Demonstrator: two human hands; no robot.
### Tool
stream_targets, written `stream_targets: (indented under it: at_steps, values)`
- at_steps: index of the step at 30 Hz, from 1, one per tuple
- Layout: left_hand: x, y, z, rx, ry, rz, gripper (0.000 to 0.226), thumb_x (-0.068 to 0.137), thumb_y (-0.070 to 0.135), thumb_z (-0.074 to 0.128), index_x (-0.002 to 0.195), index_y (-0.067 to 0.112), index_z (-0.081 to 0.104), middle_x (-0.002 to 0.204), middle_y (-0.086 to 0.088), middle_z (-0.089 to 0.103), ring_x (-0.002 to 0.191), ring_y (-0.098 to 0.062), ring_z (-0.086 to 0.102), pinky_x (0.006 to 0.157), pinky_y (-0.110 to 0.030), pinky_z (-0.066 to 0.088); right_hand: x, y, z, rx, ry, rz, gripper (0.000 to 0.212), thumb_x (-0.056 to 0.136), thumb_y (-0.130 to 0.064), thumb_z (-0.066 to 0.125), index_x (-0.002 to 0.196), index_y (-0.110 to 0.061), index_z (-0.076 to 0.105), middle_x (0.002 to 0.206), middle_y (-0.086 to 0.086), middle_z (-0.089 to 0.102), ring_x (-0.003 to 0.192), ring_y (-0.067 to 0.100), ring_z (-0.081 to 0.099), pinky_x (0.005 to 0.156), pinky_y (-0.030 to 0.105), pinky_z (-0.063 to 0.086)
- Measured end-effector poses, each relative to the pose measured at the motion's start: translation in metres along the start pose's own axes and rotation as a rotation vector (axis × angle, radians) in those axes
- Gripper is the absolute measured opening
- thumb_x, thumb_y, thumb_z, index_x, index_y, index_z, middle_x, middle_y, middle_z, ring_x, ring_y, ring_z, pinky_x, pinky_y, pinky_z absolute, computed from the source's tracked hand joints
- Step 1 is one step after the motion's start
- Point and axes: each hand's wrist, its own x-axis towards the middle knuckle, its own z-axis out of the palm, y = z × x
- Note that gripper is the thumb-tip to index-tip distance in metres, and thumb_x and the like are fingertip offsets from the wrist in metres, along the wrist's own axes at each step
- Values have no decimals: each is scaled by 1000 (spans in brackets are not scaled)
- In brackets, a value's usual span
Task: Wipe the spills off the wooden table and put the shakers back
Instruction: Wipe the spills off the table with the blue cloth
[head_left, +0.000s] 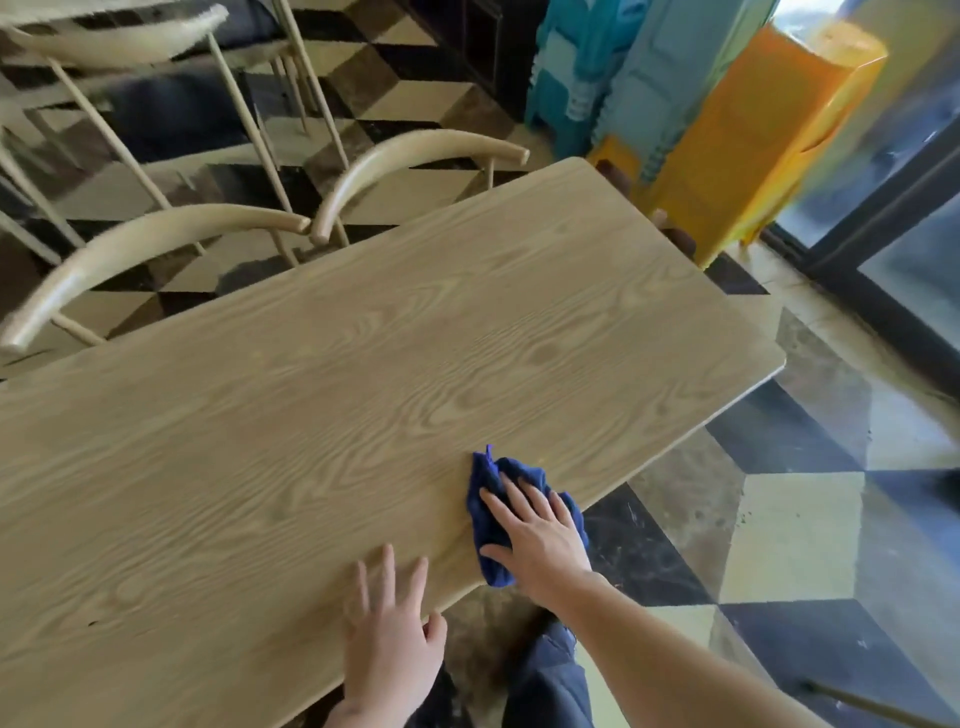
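Note:
A light wooden table (363, 338) fills the middle of the head view. Near its front edge lies a crumpled dark blue cloth (485, 478). My right hand (540, 535) presses flat on the cloth, fingers spread over it. My left hand (389, 639) rests flat on the table's front edge to the left, fingers apart, holding nothing. No shakers show in this view, and I cannot make out any spill on the wood.
Two pale wooden chairs (415, 161) stand along the table's far side, with more chairs (119, 36) behind. Stacked teal (587, 67) and orange (753, 135) plastic stools stand past the table's far right corner. A glass door (909, 234) is at right. The floor is checkered tile.

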Motion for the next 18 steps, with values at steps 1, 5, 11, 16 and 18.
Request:
stream_targets:
  at_steps: [1, 5, 11, 16, 18]
  values:
    - [5, 16, -1, -16, -4, -5, 67, 88, 54, 46, 152, 45, 30, 168, 2, 10, 154, -36, 11, 113, -51, 35, 2, 12, -3, -3, 7, -17, 72, 89, -65, 49, 153, -40, 27, 165, -10, 21, 153, 21, 18, 123, 51, 16]
    - [33, 83, -14, -48, -12, -22, 70, 93, 54, 45, 155, 45, 15, 169, 5, -3, 155, -31, 4, 119, -45, 29, 13, 59, -13, 38, -18, -93, 75, 84, -66, 55, 150, -40, 30, 161, -8, 32, 150, 22, 28, 120, 50, 17]
    - [62, 177, -26, -89, -8, -8, 70, 95, 53, 43, 156, 45, 10, 168, 8, -3, 155, -27, 6, 121, -41, 26, 26, 141, -36, 72, -3, -68, 77, 77, -69, 56, 146, -41, 36, 156, -9, 41, 144, 21, 40, 115, 50, 30]
    - [78, 238, -23, -75, -30, 42, 72, 88, 47, 41, 155, 47, 16, 168, 10, 4, 155, -26, 11, 120, -41, 28, 23, 225, -72, 121, 53, 79, 71, 94, -63, 42, 157, -39, 17, 167, -11, 5, 155, 18, 3, 123, 45, -5]
    - [87, 260, -23, -44, -35, 71, 74, 90, 47, 41, 156, 46, 6, 168, 10, 0, 156, -25, 6, 122, -42, 24, 25, 258, -83, 134, 74, 165, 74, 90, -71, 23, 157, -40, 13, 167, -12, 0, 155, 19, 0, 124, 47, -4]
